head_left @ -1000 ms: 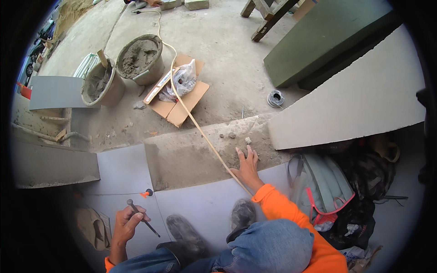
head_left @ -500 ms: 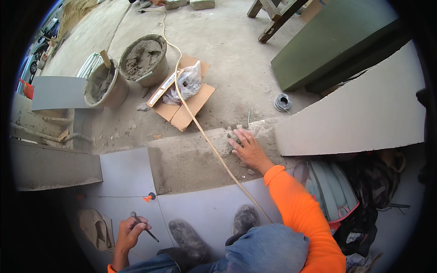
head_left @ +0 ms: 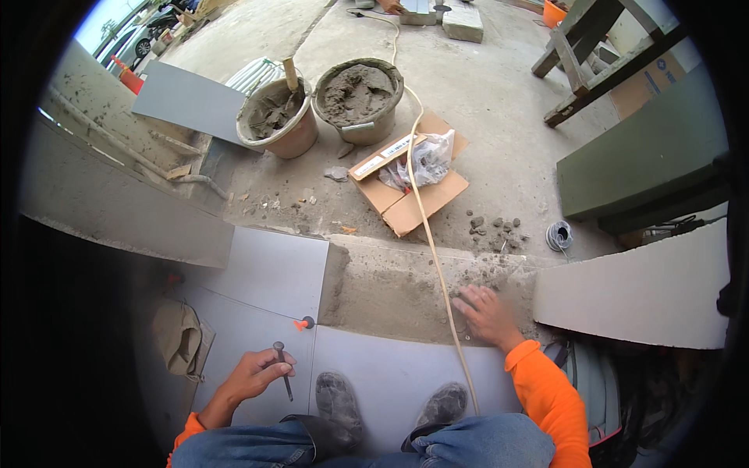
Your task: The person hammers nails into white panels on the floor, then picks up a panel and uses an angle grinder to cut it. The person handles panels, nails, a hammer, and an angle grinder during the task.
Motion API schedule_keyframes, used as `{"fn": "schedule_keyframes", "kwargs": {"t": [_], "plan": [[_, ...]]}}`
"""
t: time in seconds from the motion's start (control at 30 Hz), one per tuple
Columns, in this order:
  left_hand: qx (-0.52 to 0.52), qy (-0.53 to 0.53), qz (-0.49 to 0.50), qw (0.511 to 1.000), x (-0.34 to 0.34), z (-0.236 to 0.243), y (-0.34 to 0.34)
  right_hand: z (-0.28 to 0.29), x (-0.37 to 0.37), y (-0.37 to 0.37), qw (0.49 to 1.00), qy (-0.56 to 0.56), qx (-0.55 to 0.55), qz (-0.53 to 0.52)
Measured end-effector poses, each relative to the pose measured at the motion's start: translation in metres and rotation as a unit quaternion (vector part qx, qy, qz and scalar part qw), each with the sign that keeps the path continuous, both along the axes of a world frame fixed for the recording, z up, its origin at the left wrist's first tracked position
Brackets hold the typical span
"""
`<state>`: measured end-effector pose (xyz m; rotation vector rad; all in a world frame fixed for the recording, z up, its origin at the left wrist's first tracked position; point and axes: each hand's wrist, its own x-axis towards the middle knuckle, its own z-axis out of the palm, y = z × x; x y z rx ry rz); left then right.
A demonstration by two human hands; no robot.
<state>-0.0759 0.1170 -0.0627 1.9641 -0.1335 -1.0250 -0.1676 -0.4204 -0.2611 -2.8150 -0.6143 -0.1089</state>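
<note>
My left hand (head_left: 257, 373) grips a dark metal rod with a rounded head (head_left: 282, 366) above the grey floor tiles (head_left: 406, 382). My right hand (head_left: 488, 316) is open, fingers slightly bent and blurred, on or just over the rough cement strip (head_left: 390, 292), with crumbs of mortar (head_left: 499, 269) around it. An orange tile-leveling piece with a dark disc (head_left: 304, 323) sits at a tile joint left of the strip. A pale cord (head_left: 441, 285) crosses the strip just left of my right hand.
Two mortar buckets (head_left: 277, 129) (head_left: 359, 105), torn cardboard (head_left: 425, 203) with plastic bag, a wire spool (head_left: 559, 234), green block (head_left: 632, 164), pale slab (head_left: 624, 288), wooden trestle (head_left: 585, 62), bags (head_left: 585, 390) at right. Another person's hand (head_left: 390, 6) shows at top.
The view has swung, so the scene sits further right in the frame. Mortar crumbs now lie scattered beyond the strip, near the spool. My right hand has moved over the strip, fingers still apart.
</note>
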Motion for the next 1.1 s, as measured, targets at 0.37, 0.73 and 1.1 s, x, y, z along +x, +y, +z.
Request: {"fn": "schedule_keyframes", "kwargs": {"t": [0.37, 0.73, 1.1], "plan": [[0.157, 0.045, -0.084, 0.983, -0.050, -0.080, 0.046, -0.026, 0.033, -0.027, 0.994, 0.087, -0.038, -0.047], [0.368, -0.019, 0.151, 0.917, -0.159, -0.125, 0.142, -0.063, 0.034, -0.081, 0.909, 0.125, -0.128, -0.377], [0.584, 0.050, 0.128, 0.800, -0.223, -0.153, 0.193, -0.044, 0.029, -0.059, 0.892, 0.145, -0.160, -0.397]]}}
